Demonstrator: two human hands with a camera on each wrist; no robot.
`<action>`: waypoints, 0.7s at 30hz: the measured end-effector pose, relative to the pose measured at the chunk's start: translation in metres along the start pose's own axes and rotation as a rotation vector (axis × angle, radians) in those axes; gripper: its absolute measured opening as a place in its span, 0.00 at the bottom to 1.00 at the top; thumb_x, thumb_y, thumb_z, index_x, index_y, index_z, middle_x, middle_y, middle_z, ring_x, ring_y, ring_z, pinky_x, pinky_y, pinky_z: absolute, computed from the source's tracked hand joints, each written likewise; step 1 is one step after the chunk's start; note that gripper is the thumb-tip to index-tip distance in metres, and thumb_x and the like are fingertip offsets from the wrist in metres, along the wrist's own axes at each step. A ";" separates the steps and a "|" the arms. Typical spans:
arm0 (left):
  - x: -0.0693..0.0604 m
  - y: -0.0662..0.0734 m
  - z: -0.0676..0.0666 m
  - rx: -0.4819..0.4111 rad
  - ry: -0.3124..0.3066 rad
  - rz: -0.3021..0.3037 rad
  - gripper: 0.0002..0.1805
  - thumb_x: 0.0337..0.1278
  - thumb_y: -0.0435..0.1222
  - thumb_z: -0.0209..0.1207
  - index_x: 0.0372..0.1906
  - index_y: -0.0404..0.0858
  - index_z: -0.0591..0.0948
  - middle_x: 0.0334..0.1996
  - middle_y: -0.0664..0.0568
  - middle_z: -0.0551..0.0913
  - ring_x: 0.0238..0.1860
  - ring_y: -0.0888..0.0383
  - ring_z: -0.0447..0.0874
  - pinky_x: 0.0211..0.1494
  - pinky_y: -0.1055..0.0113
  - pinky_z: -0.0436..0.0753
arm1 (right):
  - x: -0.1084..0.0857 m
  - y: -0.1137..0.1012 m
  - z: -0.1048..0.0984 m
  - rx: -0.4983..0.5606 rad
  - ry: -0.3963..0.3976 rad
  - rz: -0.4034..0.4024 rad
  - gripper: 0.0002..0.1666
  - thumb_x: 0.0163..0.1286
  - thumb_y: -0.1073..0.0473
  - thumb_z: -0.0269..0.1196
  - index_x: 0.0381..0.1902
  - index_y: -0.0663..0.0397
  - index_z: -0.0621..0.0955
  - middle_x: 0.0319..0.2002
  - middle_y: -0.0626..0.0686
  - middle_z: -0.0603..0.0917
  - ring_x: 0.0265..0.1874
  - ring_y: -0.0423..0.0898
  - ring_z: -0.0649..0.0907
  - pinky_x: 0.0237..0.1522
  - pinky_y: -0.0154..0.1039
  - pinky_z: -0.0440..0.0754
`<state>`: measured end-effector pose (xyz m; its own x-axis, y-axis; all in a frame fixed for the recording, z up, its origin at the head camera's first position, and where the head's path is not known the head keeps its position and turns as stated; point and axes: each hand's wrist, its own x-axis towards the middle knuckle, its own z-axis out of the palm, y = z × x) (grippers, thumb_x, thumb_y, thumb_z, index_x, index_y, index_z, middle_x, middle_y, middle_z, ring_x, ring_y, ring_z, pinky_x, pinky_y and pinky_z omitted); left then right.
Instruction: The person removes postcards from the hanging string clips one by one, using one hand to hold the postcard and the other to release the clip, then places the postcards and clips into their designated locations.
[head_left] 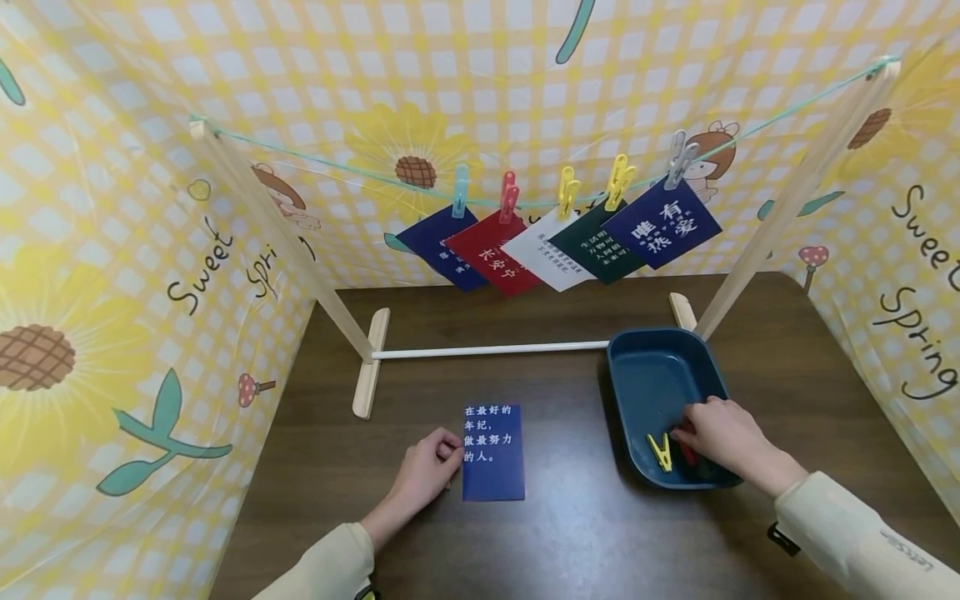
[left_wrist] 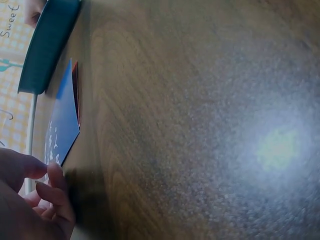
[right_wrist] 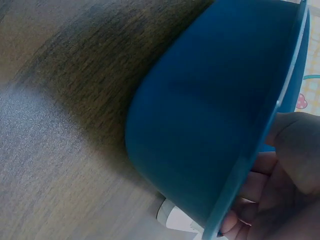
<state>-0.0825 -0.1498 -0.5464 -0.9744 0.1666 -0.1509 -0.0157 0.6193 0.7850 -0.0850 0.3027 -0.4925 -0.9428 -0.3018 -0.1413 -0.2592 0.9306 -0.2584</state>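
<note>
On the table lies a blue card [head_left: 493, 454] with white writing. My left hand [head_left: 429, 468] is at its left edge, and in the left wrist view the thumb and forefinger [left_wrist: 54, 175] pinch that edge. A red sliver [left_wrist: 75, 82] shows under the card's far side. My right hand [head_left: 723, 432] reaches into a dark blue basin [head_left: 652, 367], its fingers pinching a red clothespin [head_left: 688, 452]. Beside it in the basin lies a yellow clothespin [head_left: 660, 452]. The basin wall [right_wrist: 200, 110] hides the right fingertips from the right wrist view.
A wooden stand has two posts [head_left: 288, 242], a white crossbar [head_left: 487, 350] and a green string [head_left: 322, 158]. Several cards hang from the string by clothespins, including a red card [head_left: 491, 254] and a dark green card [head_left: 600, 242]. A checked cloth [head_left: 480, 50] surrounds the table.
</note>
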 end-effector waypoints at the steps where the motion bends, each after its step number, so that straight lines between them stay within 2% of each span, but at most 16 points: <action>1: 0.000 0.000 0.000 0.001 0.001 -0.004 0.03 0.67 0.32 0.64 0.42 0.37 0.84 0.24 0.56 0.85 0.14 0.63 0.77 0.24 0.68 0.78 | 0.000 0.000 0.000 0.003 -0.006 0.004 0.21 0.67 0.54 0.73 0.20 0.49 0.75 0.15 0.44 0.71 0.17 0.41 0.72 0.20 0.37 0.72; 8: 0.002 -0.001 0.003 0.018 0.006 -0.012 0.02 0.67 0.33 0.64 0.41 0.38 0.84 0.24 0.57 0.85 0.14 0.63 0.77 0.25 0.68 0.77 | 0.002 -0.002 0.002 0.011 -0.028 0.016 0.21 0.67 0.55 0.73 0.19 0.50 0.75 0.15 0.45 0.71 0.15 0.40 0.72 0.18 0.37 0.72; 15: 0.003 -0.003 0.004 0.023 0.003 -0.018 0.02 0.67 0.34 0.63 0.40 0.40 0.84 0.24 0.59 0.84 0.14 0.63 0.78 0.26 0.67 0.78 | 0.003 -0.003 0.003 0.032 -0.106 0.053 0.20 0.68 0.56 0.72 0.20 0.51 0.76 0.15 0.46 0.72 0.14 0.40 0.73 0.18 0.35 0.73; 21: 0.006 -0.001 0.003 0.019 -0.004 -0.019 0.02 0.68 0.34 0.63 0.39 0.40 0.84 0.24 0.59 0.84 0.14 0.63 0.78 0.25 0.67 0.78 | 0.004 -0.003 0.004 0.021 -0.117 0.060 0.19 0.68 0.56 0.72 0.20 0.52 0.77 0.15 0.46 0.72 0.14 0.41 0.73 0.18 0.35 0.74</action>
<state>-0.0876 -0.1476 -0.5497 -0.9731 0.1580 -0.1680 -0.0297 0.6366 0.7706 -0.0877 0.2979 -0.4958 -0.9251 -0.2692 -0.2676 -0.1975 0.9434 -0.2664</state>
